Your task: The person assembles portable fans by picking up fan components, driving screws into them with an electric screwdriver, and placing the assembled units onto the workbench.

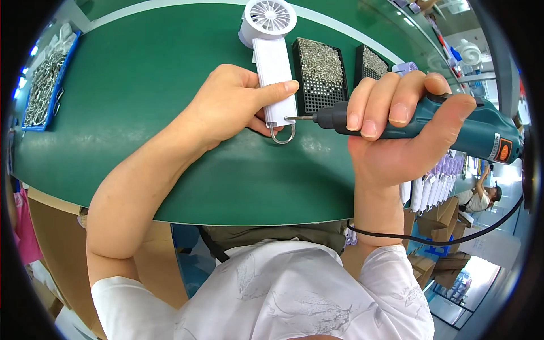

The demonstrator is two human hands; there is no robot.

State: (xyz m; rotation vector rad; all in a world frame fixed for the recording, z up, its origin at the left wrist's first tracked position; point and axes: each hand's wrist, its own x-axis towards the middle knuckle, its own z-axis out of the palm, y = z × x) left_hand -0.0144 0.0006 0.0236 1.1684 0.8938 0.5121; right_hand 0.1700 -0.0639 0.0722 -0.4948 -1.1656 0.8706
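A white handheld fan (274,68) lies with its round grille away from me and its flat handle toward me. My left hand (241,102) grips the handle, thumb on top and fingers underneath. A metal carabiner clip (283,135) sits at the handle's near end. My right hand (405,116) is wrapped round a teal electric screwdriver (470,127) with a black nose. Its thin bit points left and its tip meets the handle near the corner beside the clip; whether a screw is there is too small to tell.
Black perforated trays of small screws (321,71) (372,61) stand right of the fan on the green table (141,73). A blue bin of metal clips (48,85) is at the far left. White and purple fan parts (433,184) crowd the right edge. A black cable (442,242) loops below the screwdriver. Another person (480,198) is farther right.
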